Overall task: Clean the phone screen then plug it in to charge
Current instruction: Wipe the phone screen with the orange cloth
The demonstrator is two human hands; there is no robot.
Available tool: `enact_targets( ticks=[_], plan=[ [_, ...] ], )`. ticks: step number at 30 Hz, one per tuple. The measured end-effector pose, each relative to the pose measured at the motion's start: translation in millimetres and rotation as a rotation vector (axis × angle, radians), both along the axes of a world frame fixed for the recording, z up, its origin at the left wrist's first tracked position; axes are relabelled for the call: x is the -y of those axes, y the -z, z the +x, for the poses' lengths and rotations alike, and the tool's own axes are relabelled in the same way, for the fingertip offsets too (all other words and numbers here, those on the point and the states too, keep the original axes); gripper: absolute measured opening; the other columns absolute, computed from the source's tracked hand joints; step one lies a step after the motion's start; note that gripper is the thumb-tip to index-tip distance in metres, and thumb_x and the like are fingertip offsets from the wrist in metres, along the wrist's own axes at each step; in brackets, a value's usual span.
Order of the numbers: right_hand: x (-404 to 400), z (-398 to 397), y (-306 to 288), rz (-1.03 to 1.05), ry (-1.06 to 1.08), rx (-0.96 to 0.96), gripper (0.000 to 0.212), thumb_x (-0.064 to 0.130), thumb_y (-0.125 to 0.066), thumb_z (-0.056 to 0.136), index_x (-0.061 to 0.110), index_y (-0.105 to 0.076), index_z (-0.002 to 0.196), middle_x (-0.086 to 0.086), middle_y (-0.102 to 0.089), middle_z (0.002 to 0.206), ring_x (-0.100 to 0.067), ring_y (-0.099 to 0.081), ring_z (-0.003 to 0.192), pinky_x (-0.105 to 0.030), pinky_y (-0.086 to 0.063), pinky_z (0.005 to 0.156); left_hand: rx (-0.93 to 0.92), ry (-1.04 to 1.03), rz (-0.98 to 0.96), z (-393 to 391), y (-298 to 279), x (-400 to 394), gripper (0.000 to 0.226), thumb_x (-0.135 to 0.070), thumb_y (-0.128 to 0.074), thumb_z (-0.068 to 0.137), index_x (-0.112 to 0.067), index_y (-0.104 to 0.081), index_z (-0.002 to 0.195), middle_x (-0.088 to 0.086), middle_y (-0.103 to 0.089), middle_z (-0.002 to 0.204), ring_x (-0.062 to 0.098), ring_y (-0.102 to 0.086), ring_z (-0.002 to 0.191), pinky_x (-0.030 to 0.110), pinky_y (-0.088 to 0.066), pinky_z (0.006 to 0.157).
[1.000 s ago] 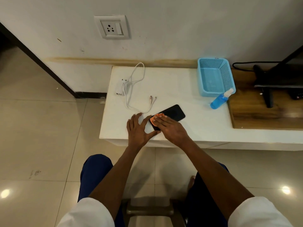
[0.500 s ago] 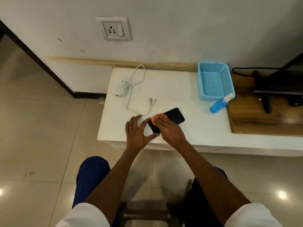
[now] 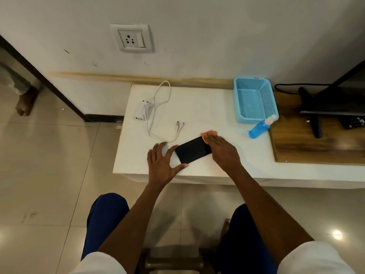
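Phone: we see the flat black slab of a smartphone (image 3: 192, 150) lying screen-up and slantwise near the front edge of the white tabletop (image 3: 197, 107), between our two hands.
Left hand: our left hand (image 3: 162, 165) lies spread and flat on the tabletop, thumb tip and forefinger touching the phone's near end as a stop; it grips nothing.
Right hand: our right hand (image 3: 222, 153) lies palm-down, fingers extended, pressing the small orange cleaning cloth (image 3: 208, 135) onto the phone's far end; the cloth pokes out past the fingertips.
Handling, phone: we judge it light, rigid and slick, its glass face breakable; on this smooth top it would skate under a wipe, so bracing makes sense. To lift it, we would pinch its two long edges, not the glass.
Handling, cloth: soft and limp; flat finger pressure holds it better than a pinch.
Charger: the white wall adapter (image 3: 140, 111) with its looped white cable (image 3: 158, 107) sits well apart at the tabletop's back left, the cable's plug tips (image 3: 180, 124) lying free near the phone.
Socket: the white wall socket (image 3: 132, 38) is above, unused.
Other things: a blue liquid spray bottle (image 3: 260, 129) lies tipped beside a light-blue plastic mesh basket (image 3: 254, 99).
Stage: wiping, we judge; charging is not yet begun.
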State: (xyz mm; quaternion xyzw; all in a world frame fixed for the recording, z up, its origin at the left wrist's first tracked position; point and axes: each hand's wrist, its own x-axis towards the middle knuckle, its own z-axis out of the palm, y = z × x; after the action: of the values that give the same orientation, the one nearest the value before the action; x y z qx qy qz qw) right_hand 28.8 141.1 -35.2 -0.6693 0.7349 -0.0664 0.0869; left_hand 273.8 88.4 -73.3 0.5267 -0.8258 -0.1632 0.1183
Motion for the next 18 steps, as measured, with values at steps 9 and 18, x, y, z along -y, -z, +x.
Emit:
enact_targets(
  ticks=[9,18],
  plan=[
    [-61,4,1,0.016,0.044,-0.033,0.059,-0.001,-0.062,0.089,0.009,-0.045,0.145,-0.008,-0.045,0.15,-0.023,-0.045,0.138,-0.033,-0.032,0.113,-0.002,0.004,0.019,-1,-6,-2,0.081,-0.079,-0.055,0.075,-0.035,-0.046,0.143,0.007,-0.034,0.154,0.031,-0.025,0.145,0.051,-0.017,0.118],
    [-48,47,1,-0.023,-0.047,0.013,0.068,-0.002,-0.074,0.08,0.006,-0.047,0.142,-0.012,-0.046,0.149,-0.027,-0.043,0.139,-0.035,-0.033,0.111,0.01,0.008,0.031,0,-10,-2,0.082,-0.077,-0.058,0.075,-0.034,-0.045,0.144,0.01,-0.034,0.155,0.032,-0.025,0.145,0.052,-0.017,0.117]
  ],
)
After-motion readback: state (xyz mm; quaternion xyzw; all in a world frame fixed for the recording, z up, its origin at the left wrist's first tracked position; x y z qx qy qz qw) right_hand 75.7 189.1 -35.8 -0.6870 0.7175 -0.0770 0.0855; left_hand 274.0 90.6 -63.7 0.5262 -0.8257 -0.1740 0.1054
